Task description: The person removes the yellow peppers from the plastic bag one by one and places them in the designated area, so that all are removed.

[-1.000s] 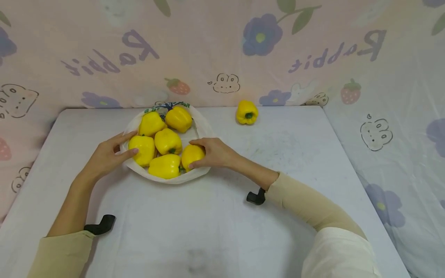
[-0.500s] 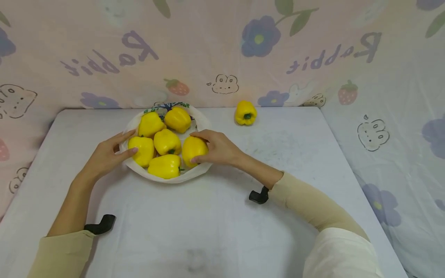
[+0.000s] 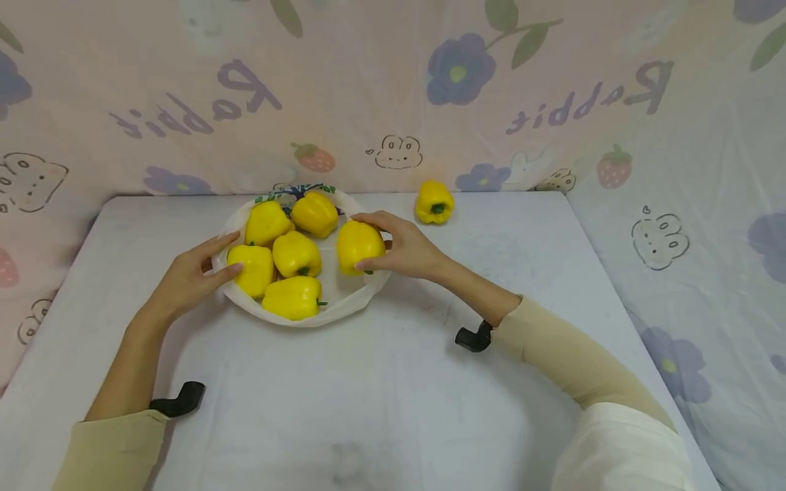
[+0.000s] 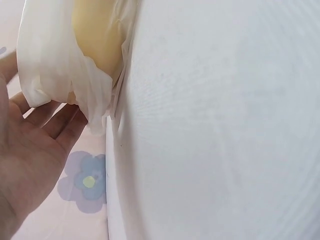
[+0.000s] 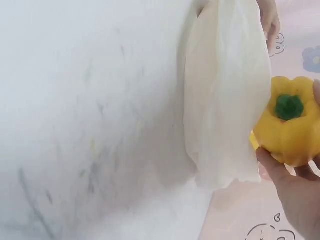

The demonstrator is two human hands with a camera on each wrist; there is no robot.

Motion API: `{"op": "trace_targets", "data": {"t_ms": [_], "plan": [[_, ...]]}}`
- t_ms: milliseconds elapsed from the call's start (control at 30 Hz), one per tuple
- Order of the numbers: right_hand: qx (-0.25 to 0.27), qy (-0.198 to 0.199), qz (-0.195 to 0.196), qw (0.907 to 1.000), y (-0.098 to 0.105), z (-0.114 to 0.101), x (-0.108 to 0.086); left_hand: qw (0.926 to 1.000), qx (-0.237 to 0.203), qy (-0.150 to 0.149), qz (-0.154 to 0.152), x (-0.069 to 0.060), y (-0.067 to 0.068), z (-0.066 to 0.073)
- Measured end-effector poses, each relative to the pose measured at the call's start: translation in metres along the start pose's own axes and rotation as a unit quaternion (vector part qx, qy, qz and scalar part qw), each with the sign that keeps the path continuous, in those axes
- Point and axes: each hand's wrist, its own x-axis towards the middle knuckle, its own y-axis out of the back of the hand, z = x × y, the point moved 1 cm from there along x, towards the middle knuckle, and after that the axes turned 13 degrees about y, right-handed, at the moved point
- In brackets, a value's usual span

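In the head view, a large glossy yellow bell pepper (image 3: 360, 247) is pinched between the thumb and bent fingers of the right hand (image 3: 405, 249), raised over the right side of a round, wide-mouthed bag of thin white fabric (image 3: 313, 320). The left hand (image 3: 193, 278) grips the bag's left rim, its thumb over the inside and touching a squarish yellow pepper (image 3: 250, 271). Near that one, inside, are an upper-left yellow pepper (image 3: 267, 222), an upper-right yellow pepper (image 3: 314, 214), a central yellow pepper (image 3: 297, 254) and a yellow pepper lying on its side (image 3: 292, 297) with its green stem pointing right. A lone upright yellow pepper (image 3: 434, 202) sits on the white table (image 3: 368, 395) near its back edge, in front of a pink printed cloth (image 3: 368, 82). The left wrist view shows the left hand's fingers bent against the bag's pale outer wall, where a light yellow patch appears; the thumb's hold is partly hidden. In the right wrist view, the right hand's digits clasp the large pepper at the bag's upper edge, its dark green stem facing the camera.
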Motion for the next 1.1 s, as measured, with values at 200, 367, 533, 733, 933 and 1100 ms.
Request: {"op": "trace_targets", "data": {"t_ms": [200, 367, 533, 733, 933, 1100], "plan": [[-0.002, -0.030, 0.011, 0.9995, 0.018, -0.001, -0.002, 0.9999, -0.010, -0.008, -0.003, 0.002, 0.000, 0.001], [0.017, -0.031, 0.032, 0.9989, 0.034, 0.006, -0.005, 0.9997, -0.020, -0.013, -0.003, 0.003, 0.001, 0.002], [0.044, -0.031, 0.037, 0.9978, 0.052, 0.020, -0.007, 0.9997, -0.021, -0.013, -0.002, 0.003, 0.001, 0.001], [0.051, -0.039, 0.058, 0.9962, 0.075, 0.034, -0.008, 0.9996, -0.025, -0.014, 0.001, 0.002, 0.000, 0.000], [0.068, -0.062, 0.062, 0.9938, 0.098, 0.044, -0.008, 0.9998, -0.006, -0.017, 0.010, 0.003, 0.001, 0.002], [0.067, -0.082, 0.068, 0.9920, 0.114, 0.044, -0.006, 0.9996, -0.009, -0.027, 0.008, 0.004, 0.004, 0.002]]}}
